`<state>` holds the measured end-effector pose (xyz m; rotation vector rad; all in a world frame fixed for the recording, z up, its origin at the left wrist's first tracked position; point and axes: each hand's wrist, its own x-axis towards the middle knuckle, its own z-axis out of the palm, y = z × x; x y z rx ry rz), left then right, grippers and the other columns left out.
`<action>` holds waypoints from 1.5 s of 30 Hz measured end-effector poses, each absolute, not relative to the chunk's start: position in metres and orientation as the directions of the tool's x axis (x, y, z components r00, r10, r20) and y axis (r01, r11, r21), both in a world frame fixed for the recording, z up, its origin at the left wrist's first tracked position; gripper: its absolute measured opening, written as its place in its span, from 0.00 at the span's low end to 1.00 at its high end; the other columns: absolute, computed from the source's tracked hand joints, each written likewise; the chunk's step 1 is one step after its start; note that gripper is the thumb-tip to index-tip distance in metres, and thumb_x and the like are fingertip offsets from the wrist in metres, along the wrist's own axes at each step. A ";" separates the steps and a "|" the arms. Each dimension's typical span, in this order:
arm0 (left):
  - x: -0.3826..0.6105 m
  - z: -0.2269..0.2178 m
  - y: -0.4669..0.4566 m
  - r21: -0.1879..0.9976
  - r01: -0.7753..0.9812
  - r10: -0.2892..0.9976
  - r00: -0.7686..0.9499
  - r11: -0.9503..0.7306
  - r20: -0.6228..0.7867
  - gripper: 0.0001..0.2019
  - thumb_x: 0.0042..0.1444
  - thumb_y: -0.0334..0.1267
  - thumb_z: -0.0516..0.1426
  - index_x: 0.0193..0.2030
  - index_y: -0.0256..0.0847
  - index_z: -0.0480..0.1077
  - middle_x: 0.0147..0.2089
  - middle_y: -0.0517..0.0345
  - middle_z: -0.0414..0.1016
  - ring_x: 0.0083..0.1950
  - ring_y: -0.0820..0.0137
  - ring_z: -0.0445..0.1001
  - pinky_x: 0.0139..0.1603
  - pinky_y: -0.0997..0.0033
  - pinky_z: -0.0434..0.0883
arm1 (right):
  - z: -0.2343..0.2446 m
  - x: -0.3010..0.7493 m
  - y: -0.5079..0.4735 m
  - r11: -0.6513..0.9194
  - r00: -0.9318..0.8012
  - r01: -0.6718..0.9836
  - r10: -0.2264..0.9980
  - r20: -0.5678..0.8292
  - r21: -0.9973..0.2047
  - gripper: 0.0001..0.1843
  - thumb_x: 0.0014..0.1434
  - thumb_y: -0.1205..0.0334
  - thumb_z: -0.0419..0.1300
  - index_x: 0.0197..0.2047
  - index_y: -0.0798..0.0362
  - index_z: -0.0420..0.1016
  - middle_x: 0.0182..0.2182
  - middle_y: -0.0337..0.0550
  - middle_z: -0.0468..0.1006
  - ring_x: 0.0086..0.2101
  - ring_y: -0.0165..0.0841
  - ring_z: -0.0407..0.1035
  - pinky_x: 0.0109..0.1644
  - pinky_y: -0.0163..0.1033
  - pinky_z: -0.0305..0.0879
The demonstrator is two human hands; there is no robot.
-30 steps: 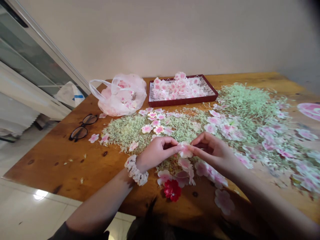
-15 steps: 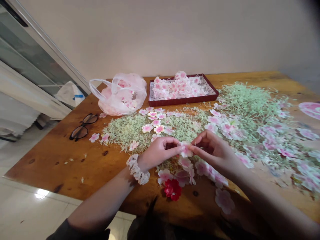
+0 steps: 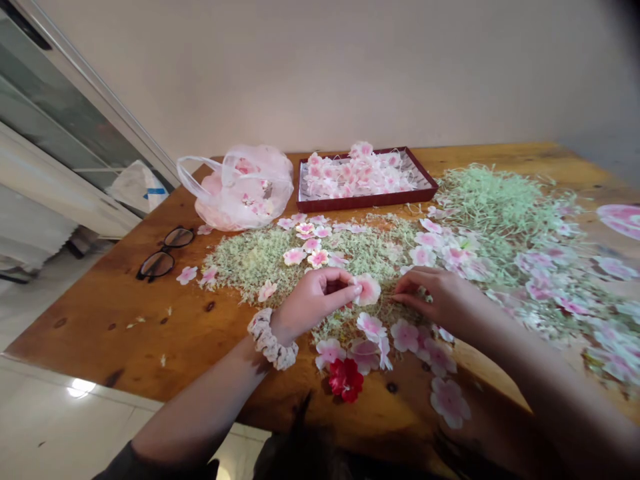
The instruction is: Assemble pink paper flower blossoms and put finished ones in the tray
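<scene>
My left hand (image 3: pixel 323 293), with a scrunchie at the wrist, pinches a pale pink artificial flower (image 3: pixel 368 289) between thumb and fingers. Just right of that flower, apart from it, is my right hand (image 3: pixel 425 291). Its thumb and fingertips come together low over the pale green pile; whatever they may hold is too small to make out. Below the hands lie loose pink flower pieces (image 3: pixel 405 335) and a red flower (image 3: pixel 345 381). A heap of small pale green bits (image 3: pixel 250 260) spreads behind the left hand, with several pink flowers on top.
At the back stand a dark red tray (image 3: pixel 370 201) of pink flowers and a translucent plastic bag (image 3: pixel 240 193). Eyeglasses (image 3: pixel 165 253) lie on the left of the wooden table (image 3: pixel 90 327). Green stems (image 3: pixel 500 200) and more pink petals (image 3: pixel 540 287) cover the right side.
My right hand has let go of the pink flower and moved right, away from it. The left hand keeps the flower, now turned with its face more visible.
</scene>
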<state>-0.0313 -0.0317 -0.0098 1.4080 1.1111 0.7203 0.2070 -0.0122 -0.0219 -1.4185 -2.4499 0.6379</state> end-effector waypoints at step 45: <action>-0.028 -0.010 -0.032 0.970 0.211 0.909 0.369 0.123 -0.196 0.10 0.54 0.42 0.58 0.33 0.36 0.70 0.28 0.60 0.70 0.30 0.75 0.67 0.33 0.74 0.63 | -0.012 0.203 -0.013 -0.041 -0.178 0.214 0.981 -0.080 -0.976 0.14 0.46 0.50 0.69 0.30 0.52 0.80 0.27 0.43 0.81 0.28 0.32 0.75 0.34 0.37 0.75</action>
